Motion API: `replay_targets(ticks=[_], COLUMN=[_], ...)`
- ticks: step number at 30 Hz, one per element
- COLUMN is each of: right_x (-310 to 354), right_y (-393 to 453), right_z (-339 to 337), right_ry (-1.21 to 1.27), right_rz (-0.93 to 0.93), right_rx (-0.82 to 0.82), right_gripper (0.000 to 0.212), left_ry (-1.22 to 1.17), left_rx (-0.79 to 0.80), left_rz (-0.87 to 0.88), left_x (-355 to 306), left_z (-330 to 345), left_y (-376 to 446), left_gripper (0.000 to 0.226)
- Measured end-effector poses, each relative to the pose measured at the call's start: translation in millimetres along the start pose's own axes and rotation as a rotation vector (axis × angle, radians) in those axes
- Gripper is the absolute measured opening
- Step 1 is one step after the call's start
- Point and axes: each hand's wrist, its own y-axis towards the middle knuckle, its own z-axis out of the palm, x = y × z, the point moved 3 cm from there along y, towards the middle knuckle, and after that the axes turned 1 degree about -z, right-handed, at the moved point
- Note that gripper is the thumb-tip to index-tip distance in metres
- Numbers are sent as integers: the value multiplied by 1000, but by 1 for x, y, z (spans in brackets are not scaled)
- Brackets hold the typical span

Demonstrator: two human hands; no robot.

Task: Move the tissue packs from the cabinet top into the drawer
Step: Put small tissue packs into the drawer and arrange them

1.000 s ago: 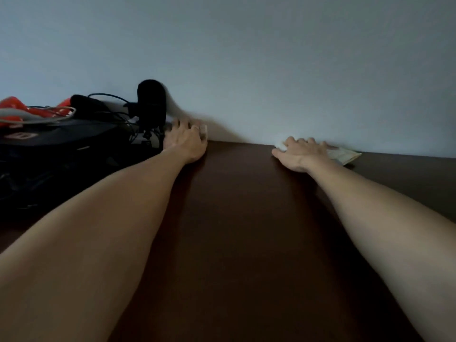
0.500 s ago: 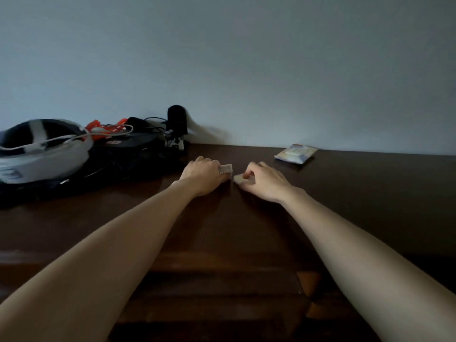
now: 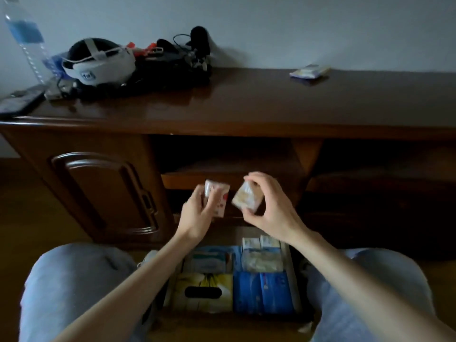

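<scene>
My left hand (image 3: pixel 197 213) grips a small white tissue pack with red print (image 3: pixel 218 198). My right hand (image 3: pixel 269 208) grips a beige tissue pack (image 3: pixel 246 199), tilted. Both hands hover in front of the cabinet, above the open drawer (image 3: pixel 294 280), which lies between my knees. The drawer holds several packs: a yellow tissue box (image 3: pixel 204 292), blue packs (image 3: pixel 264 292) and pale packs behind them. One more tissue pack (image 3: pixel 309 71) lies on the dark wooden cabinet top (image 3: pixel 246 102) at the back right, near the wall.
On the cabinet top's left side sit a white headset (image 3: pixel 98 61), a black bag with cables and a microphone (image 3: pixel 201 41), a water bottle (image 3: pixel 27 38) and a dark phone (image 3: pixel 19 101). A closed cabinet door (image 3: pixel 103 193) is at the left. My knees flank the drawer.
Both hands took a tissue pack each from the cabinet top and came down and back over the open drawer. The view has tilted down, so the drawer now shows.
</scene>
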Motion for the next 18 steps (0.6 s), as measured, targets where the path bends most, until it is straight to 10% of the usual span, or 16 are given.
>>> replay_targets(ticks=[7, 18], right_x=[-23, -28], right_y=[-97, -159], right_z=[113, 164], right_ry=[276, 403], right_rz=[469, 623], right_rx=[365, 384], right_gripper=[97, 72], left_ry=[-233, -799], left_rx=[66, 287], left_rz=[-996, -1174], left_x=[135, 172], left_z=[36, 48], left_y=[-63, -116], left_gripper=[64, 41])
